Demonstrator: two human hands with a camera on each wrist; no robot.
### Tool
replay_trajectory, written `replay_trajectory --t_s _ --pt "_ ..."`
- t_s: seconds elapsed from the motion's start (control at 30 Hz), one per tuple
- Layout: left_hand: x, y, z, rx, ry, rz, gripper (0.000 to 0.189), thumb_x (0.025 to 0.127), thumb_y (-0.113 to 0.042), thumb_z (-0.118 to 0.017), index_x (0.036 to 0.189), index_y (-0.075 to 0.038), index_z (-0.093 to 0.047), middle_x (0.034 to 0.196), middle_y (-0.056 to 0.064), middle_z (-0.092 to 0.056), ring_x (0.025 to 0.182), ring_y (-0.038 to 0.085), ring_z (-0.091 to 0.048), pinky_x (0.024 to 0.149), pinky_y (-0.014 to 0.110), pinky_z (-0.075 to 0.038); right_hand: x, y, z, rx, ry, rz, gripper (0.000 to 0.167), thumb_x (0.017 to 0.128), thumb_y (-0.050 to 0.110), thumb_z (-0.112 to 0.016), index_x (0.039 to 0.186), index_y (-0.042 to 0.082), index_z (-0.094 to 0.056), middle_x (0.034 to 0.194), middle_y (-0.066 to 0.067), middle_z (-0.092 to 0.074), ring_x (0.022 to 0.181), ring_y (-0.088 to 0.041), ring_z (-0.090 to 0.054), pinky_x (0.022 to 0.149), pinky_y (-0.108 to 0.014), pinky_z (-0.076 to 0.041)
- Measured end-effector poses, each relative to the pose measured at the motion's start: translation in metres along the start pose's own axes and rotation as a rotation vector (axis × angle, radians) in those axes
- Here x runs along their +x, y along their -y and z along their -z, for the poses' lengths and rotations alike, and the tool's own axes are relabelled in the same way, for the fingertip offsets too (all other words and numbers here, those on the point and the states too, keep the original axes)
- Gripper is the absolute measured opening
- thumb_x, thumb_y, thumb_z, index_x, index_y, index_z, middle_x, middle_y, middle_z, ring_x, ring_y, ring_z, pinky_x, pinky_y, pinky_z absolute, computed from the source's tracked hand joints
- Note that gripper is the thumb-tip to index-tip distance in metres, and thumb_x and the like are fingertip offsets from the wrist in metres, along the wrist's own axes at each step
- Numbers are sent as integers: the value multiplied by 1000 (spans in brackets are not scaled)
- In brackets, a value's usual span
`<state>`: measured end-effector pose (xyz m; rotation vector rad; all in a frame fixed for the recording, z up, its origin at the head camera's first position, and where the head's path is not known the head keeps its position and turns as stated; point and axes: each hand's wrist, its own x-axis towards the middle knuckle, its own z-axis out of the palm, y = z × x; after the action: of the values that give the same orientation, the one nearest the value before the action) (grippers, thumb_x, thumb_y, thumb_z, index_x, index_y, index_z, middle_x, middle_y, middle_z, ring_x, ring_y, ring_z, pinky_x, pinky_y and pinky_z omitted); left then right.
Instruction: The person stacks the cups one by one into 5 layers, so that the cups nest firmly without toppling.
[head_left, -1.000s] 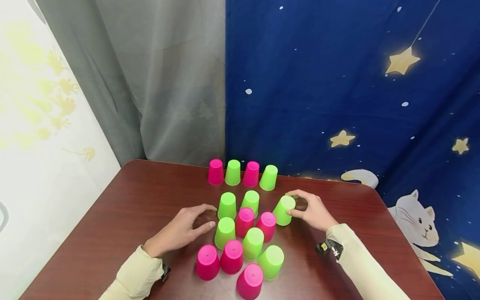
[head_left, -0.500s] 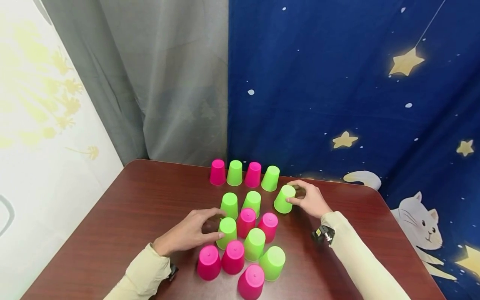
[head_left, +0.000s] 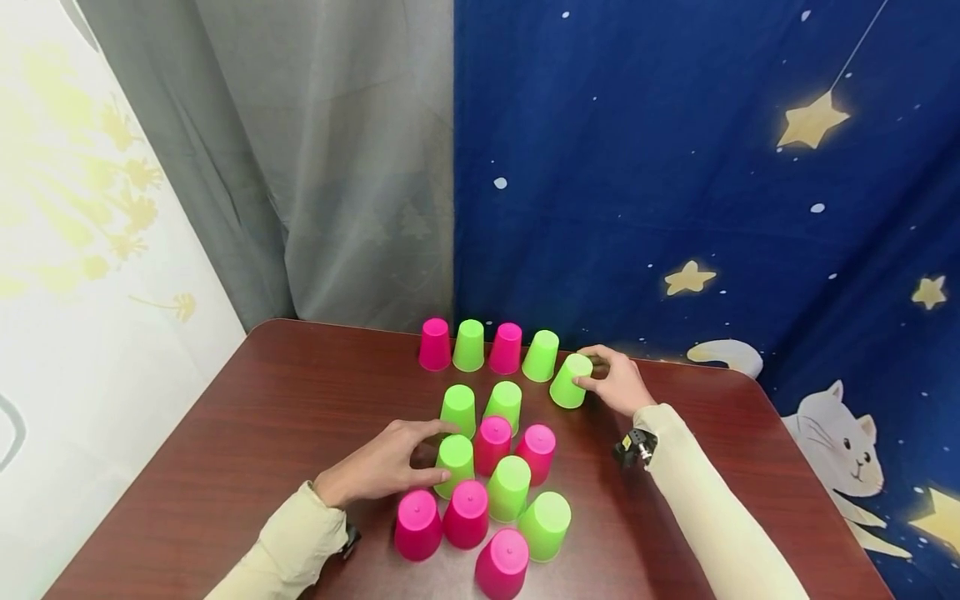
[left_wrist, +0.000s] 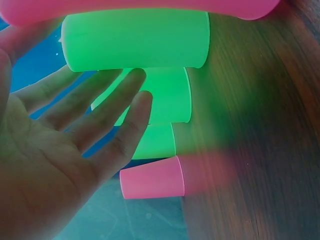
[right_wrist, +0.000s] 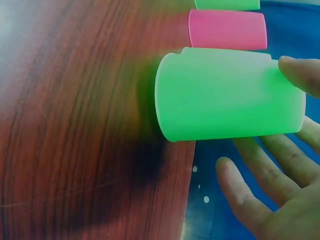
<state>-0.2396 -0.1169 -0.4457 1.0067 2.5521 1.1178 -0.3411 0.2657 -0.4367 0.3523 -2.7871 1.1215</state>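
Upside-down plastic cups in green and pink stand on the table. My right hand (head_left: 621, 383) pinches a green cup (head_left: 567, 389) near its closed top, thumb on one side and fingers on the other. In the right wrist view that green cup (right_wrist: 225, 100) lies close beside the back row. My left hand (head_left: 384, 467) is at another green cup (head_left: 454, 468), thumb in front and fingers reaching behind it. In the left wrist view the left hand's fingers (left_wrist: 115, 140) are spread and fairly straight; contact with the green cup (left_wrist: 135, 42) is hard to tell.
A back row alternates between a pink cup (head_left: 435, 345), a green cup (head_left: 469, 346), a second pink cup (head_left: 506, 349) and a second green cup (head_left: 541, 357). Several more cups cluster in front, a pink cup (head_left: 502, 564) nearest. Curtains (head_left: 360, 183) hang behind the table (head_left: 300, 383).
My right hand has carried its green cup back toward the right end of the far row. The left hand has shifted right, to the green cup in front of it.
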Motion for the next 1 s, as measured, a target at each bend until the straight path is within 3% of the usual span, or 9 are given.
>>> replay_trajectory --t_s 0.37,0.63,1.0 --pt "5 4 -1 31 27 -2 54 88 -30 -77 137 -13 -59 118 -9 -69 106 9 -68 93 31 -58 20 -4 0 -39 -27 -94 45 87 7 -73 129 -3 -60 124 -27 -67 109 -39 -70 97 -50 -56" --pt "4 5 0 38 14 -49 49 88 -25 -78 132 -13 -61 115 -8 -70 103 10 -68 92 33 -59 30 -1 2 -79 -41 -151 48 88 7 -70 134 -1 -58 128 -25 -66 109 -38 -68 96 -49 -55" --pt "-2 4 5 65 -9 -9 50 87 -29 -79 132 -16 -62 116 -12 -69 105 6 -66 93 33 -59 34 2 0 -96 -29 -201 52 88 10 -67 138 0 -55 132 -27 -63 114 -39 -63 99 -49 -53"
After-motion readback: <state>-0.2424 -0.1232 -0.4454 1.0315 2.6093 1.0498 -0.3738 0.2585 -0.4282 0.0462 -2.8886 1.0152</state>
